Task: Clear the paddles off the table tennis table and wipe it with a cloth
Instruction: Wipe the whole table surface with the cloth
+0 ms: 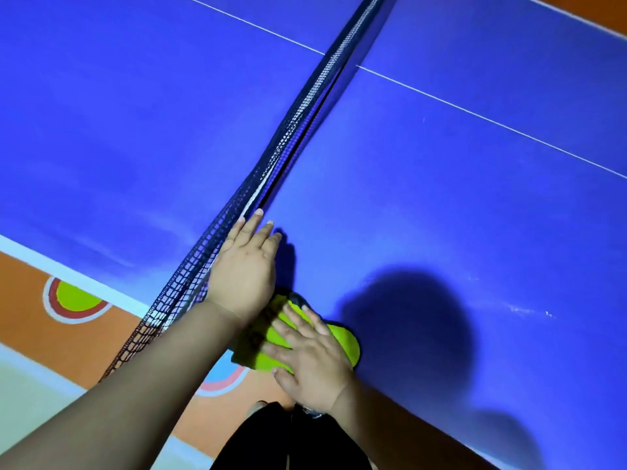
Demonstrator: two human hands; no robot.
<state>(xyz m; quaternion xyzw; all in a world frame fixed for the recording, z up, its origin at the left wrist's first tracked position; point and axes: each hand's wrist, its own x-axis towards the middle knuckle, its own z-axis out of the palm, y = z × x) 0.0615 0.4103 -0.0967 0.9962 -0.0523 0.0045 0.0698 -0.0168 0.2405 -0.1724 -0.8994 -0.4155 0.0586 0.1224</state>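
- at the very bottom, on the near side of the net's (298, 110) lower end, a dark garment (291, 442) on the person fills the frame edge.
- the orange floor (68, 340) shows below the table's edge on both sides of the net's near end, with a yellow ringed circle (76, 296) painted left of the net and a blue ringed one (222, 376) just right of it.
- the right hand (312, 361) lies just right of the net's near end, palm down, fingers straight and spread, pressing flat on the cloth; nothing is curled round it.
- the yellow-green cloth (347, 344) sits on the blue table (441, 198) at its near edge, right of the net, partly hanging past the edge.
- the left hand (246, 269) is just beyond the cloth, right beside the net, palm down with fingers straight and close together, holding nothing; its fingertips reach along the foot of the net.
- a round dark shadow (407, 327) falls on the table right of the net, past the cloth.
- farther off, a thin white line (475, 113) crosses the table and meets the net.
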